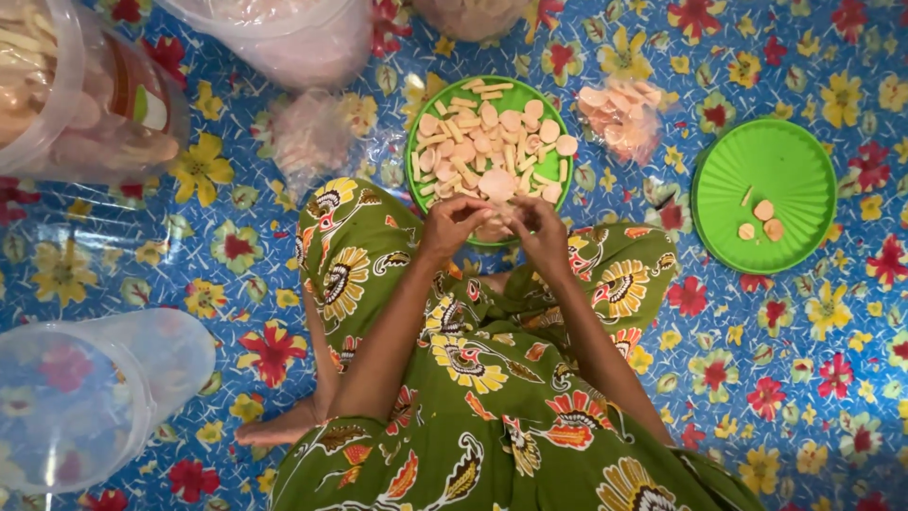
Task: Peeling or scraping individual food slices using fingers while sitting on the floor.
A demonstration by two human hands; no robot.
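Both hands meet over the near rim of a green plate [423, 194] heaped with pale round crackers and short sticks. The left hand [452, 224] and the right hand [541, 232] curl toward each other, fingertips almost touching, and between them sits a pale round cracker [497, 185] with what looks like a small clear bag under it. The left fingers are bent inward and pinch at this bundle. The right fingers close on its other side. How firmly either one grips I cannot tell, since the fingertips overlap the crackers behind them.

Just beyond the hands lies the heap on the plate. To the right of the right hand, well apart, a second green plate [785, 166] holds three small round pieces. Beyond the right hand and a little to its right lies a small filled bag of crackers [619, 118]. Beyond the left hand and to its left lies another clear bag [312, 137], its contents hazy.

A clear tub [85, 397] lies on its side far to the left and is cut off by the frame. Further containers at the top edge are also cropped. A bare foot [279, 428] shows beside the green patterned dress [492, 416].
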